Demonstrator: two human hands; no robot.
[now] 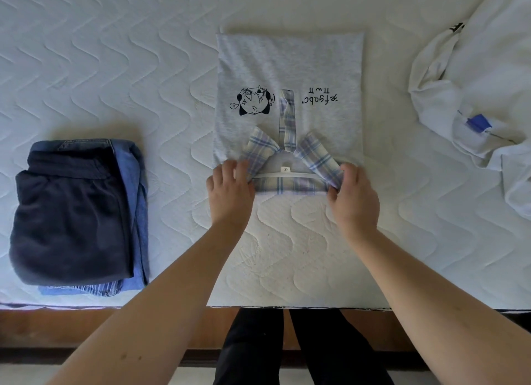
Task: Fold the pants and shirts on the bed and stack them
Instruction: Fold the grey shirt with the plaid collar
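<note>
Grey marl shirt [288, 68] folded to rectangle, flat mid-bed, plaid collar [287, 166] nearest person, cartoon print upside down. Left hand [230, 189] pinches left collar corner; right hand [355, 195] pinches right corner. Folded pants stack [74, 212] at left: dark soft pair atop blue denim. Crumpled white garment [474, 97] at right. Quilted white mattress [115, 68], wavy stitching; wooden bed frame [57, 327] below
</note>
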